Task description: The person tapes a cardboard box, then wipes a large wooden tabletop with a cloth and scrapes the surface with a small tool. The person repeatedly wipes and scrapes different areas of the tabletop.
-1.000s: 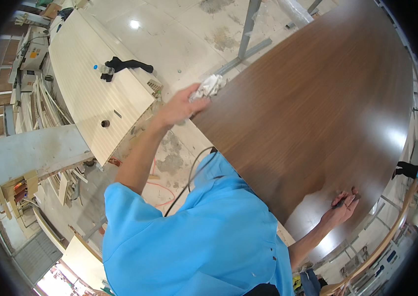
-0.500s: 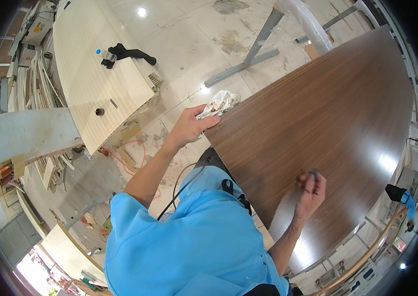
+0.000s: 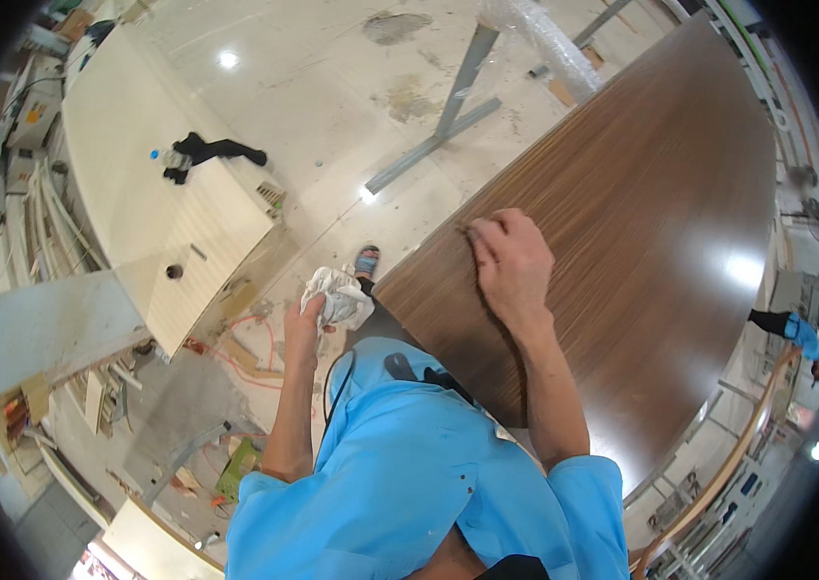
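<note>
A crumpled white rag (image 3: 340,295) with dark smudges is gripped in my left hand (image 3: 303,333), just off the near left corner of a dark brown wood-grain panel (image 3: 641,203). Over the panel's left part, close to its long far edge, is my right hand (image 3: 514,263). Its fingers are curled closed and pointing down at the surface. A small brownish bit shows at the fingertips, too small to name.
A pale striped board (image 3: 129,184) lies at the left, bearing a black glove-like cloth (image 3: 221,150), a clear bottle (image 3: 172,158) and a short dark tube (image 3: 174,272). A grey metal stand (image 3: 458,116) is beyond the panel. Another person (image 3: 796,333) is at the far right.
My right hand has moved from the panel's near side to its far left edge. My left hand has drawn back from the panel's corner, the rag still in it.
</note>
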Motion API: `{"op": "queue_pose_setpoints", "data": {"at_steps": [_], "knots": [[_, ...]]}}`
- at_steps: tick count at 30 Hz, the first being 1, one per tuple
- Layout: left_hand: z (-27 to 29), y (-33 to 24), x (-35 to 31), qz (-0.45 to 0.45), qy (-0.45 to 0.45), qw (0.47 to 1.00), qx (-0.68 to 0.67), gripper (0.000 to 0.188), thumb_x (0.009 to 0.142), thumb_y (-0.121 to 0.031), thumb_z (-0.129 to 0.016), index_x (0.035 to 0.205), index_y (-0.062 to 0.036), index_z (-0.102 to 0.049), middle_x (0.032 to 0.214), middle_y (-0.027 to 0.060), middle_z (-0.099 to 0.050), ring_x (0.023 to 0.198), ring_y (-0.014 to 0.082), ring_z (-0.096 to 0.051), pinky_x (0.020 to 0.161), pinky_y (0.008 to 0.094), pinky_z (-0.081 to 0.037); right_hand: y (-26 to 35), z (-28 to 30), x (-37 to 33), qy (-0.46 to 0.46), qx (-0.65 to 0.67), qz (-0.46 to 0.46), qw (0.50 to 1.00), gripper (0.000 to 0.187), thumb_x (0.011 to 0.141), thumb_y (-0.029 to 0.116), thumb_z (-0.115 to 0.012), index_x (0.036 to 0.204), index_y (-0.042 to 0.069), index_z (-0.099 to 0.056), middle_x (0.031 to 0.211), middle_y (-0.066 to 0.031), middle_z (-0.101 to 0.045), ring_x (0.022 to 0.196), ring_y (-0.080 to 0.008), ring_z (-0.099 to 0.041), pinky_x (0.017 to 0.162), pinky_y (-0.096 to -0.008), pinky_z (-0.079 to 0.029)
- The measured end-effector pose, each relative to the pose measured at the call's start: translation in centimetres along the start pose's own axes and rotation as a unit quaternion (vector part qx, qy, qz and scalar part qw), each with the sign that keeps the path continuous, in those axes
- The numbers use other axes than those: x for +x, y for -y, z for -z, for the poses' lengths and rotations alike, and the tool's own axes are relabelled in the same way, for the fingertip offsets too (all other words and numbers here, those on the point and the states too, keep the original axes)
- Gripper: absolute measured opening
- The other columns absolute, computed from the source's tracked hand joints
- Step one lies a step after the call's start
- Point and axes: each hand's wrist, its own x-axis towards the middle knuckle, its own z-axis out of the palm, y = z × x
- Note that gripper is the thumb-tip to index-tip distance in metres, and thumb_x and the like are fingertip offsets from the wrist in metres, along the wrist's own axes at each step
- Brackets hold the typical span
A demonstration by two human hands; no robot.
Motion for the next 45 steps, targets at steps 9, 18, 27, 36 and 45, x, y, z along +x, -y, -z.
{"op": "queue_pose_setpoints", "data": {"at_steps": [9,18,27,36,45], "knots": [[-2.6,-7.1,9.8,0.031,0.149,0.984,0.087,0.037,0.097,-0.03,-0.065,0.123,-0.0029,-0.065,0.102,0.006,-0.071,0.083,0.0132,-0.068,0.061,0.0267,-0.055,-1.3,-1.9,3.9,0.004,-0.044,-0.038,0.998,0.011,0.079,0.001,-0.072,0.088,0.005,-0.068,0.079,-0.0073,-0.059,0.074,-0.0266,-0.058,0.064,-0.0375,-0.048],[-0.7,-18.3,18.8,-0.06,0.142,0.979,0.13,0.033,0.096,-0.028,-0.064,0.117,-0.0029,-0.067,0.1,0.0031,-0.07,0.086,0.0111,-0.065,0.066,0.0269,-0.05,-11.8,0.4,11.0,-0.099,-0.174,-0.114,0.973,0.01,0.086,0.0,-0.068,0.097,0.0,-0.066,0.087,-0.0137,-0.064,0.084,-0.0321,-0.063,0.074,-0.0403,-0.05],[-5.8,-14.4,17.8,0.003,0.233,0.947,0.219,0.036,0.097,-0.031,-0.065,0.119,-0.0039,-0.068,0.102,0.0055,-0.072,0.088,0.0137,-0.067,0.066,0.0292,-0.054,-6.6,-0.8,5.3,-0.063,-0.143,-0.056,0.986,0.026,0.07,-0.008,-0.06,0.094,0.001,-0.065,0.082,-0.0112,-0.059,0.079,-0.0297,-0.06,0.068,-0.0394,-0.05],[-10.7,-11.5,13.6,0.056,0.266,0.938,0.214,0.036,0.097,-0.029,-0.064,0.121,-0.0025,-0.067,0.1,0.0059,-0.072,0.084,0.0127,-0.065,0.066,0.0282,-0.052,-4.1,-0.9,4.0,0.005,-0.037,-0.031,0.999,0.022,0.072,-0.005,-0.058,0.093,0.002,-0.064,0.081,-0.0095,-0.058,0.078,-0.0294,-0.059,0.068,-0.039,-0.051],[-6.4,-9.8,12.4,0.02,0.14,0.975,0.171,0.032,0.098,-0.028,-0.062,0.121,-0.0049,-0.066,0.106,0.0065,-0.072,0.091,0.0131,-0.068,0.067,0.0277,-0.055,-17.7,1.1,13.2,-0.096,-0.136,-0.034,0.985,0.021,0.081,-0.008,-0.06,0.099,0.001,-0.066,0.089,-0.0142,-0.063,0.086,-0.034,-0.063,0.077,-0.042,-0.052]]}}
